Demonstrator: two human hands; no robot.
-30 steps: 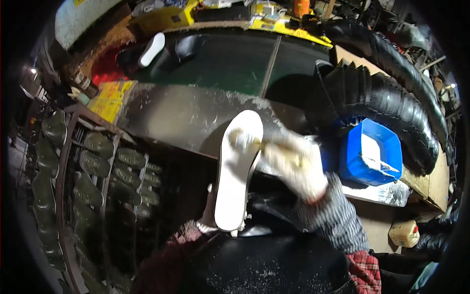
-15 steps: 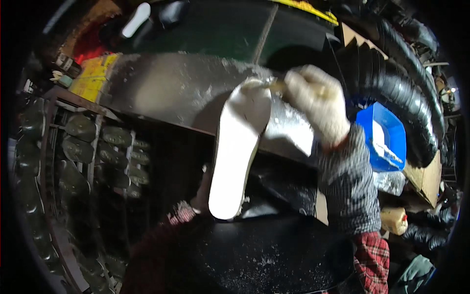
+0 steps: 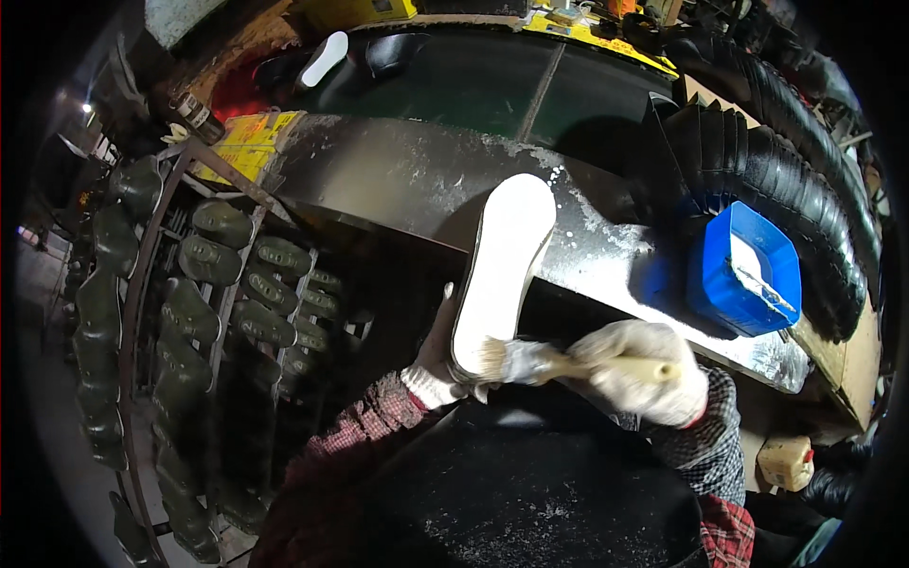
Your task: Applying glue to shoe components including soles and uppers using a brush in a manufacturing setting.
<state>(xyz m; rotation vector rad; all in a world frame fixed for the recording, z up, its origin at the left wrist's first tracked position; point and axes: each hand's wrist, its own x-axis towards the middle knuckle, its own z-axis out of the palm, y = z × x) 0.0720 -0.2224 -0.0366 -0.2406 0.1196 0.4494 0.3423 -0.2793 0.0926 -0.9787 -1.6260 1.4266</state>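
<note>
Left hand clamps fingers round the sole, prob keeping it face-up, while right hand grips a brush at its six o'clock.

A metal rack on the left held dark green, shiny pieces. A yellow sheet lay at the left end of the desk, near a dark jar. Beyond ran a dark green surface with a yellow strip along its far edge. Black curved pieces stood packed on the right; lower down sat a yellowish jug.
</note>
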